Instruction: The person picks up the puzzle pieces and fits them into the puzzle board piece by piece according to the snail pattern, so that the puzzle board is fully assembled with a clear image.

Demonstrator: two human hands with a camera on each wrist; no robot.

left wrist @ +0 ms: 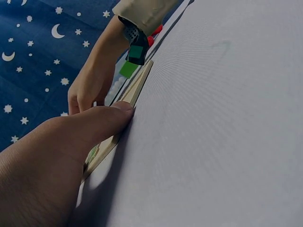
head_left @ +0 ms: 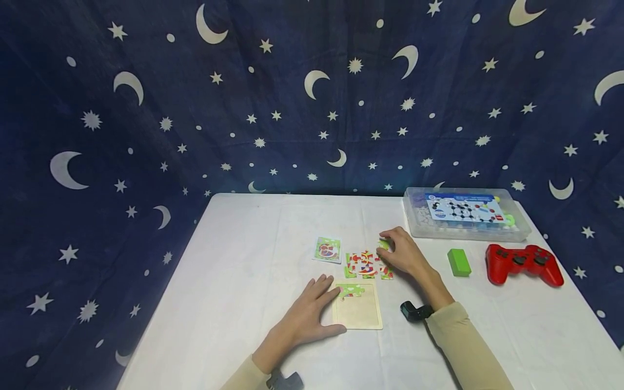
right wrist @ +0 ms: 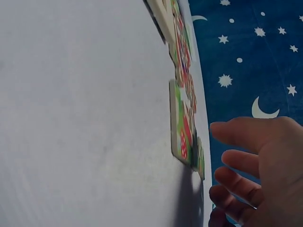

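In the head view, a square wooden puzzle tray (head_left: pixel 358 314) lies on the table, with green jigsaw pieces (head_left: pixel 352 291) in its upper left part. My left hand (head_left: pixel 304 314) rests along the tray's left side, fingers spread. Its thumb (left wrist: pixel 113 116) touches the tray edge in the left wrist view. Beyond the tray lie loose jigsaw pieces (head_left: pixel 361 265) in red, white and green. Above their right end is my right hand (head_left: pixel 403 253), thumb and fingertips apart around a green piece (head_left: pixel 383 245). Pieces (right wrist: pixel 182 137) lie on the table beside those loosely bent fingers in the right wrist view.
A small picture card (head_left: pixel 327 249) lies behind the tray, left of the loose pieces. To the right are a green block (head_left: pixel 459 262), a red game controller (head_left: pixel 524 264) and a clear plastic box (head_left: pixel 468 230) with a blue label. A starry curtain (head_left: pixel 292 108) hangs behind the table.
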